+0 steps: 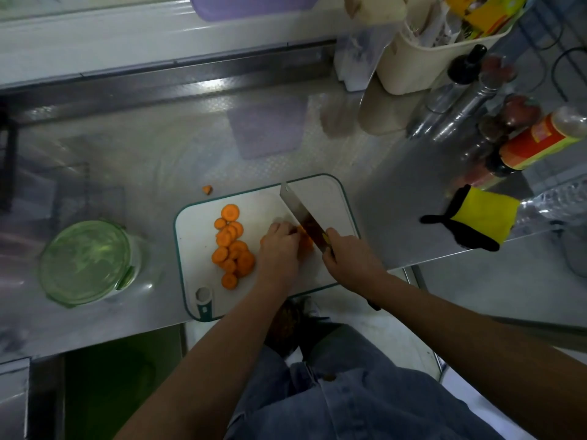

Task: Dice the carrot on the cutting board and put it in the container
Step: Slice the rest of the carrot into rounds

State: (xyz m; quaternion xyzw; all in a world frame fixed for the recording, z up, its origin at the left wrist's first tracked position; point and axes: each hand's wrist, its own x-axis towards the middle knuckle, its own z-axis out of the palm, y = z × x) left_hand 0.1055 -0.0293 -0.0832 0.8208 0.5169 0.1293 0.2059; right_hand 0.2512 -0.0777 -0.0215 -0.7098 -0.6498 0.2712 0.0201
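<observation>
Surface: steel counter (397,198), white cutting board (317,192).
Left hand (279,249): curled, pinning carrot (305,239).
Right hand (349,258): clamped on cleaver (301,214).
Slices (232,246): piled left.

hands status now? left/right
Left hand: closed on the carrot piece, pinning it to the cutting board.
Right hand: closed on the knife handle.
</observation>
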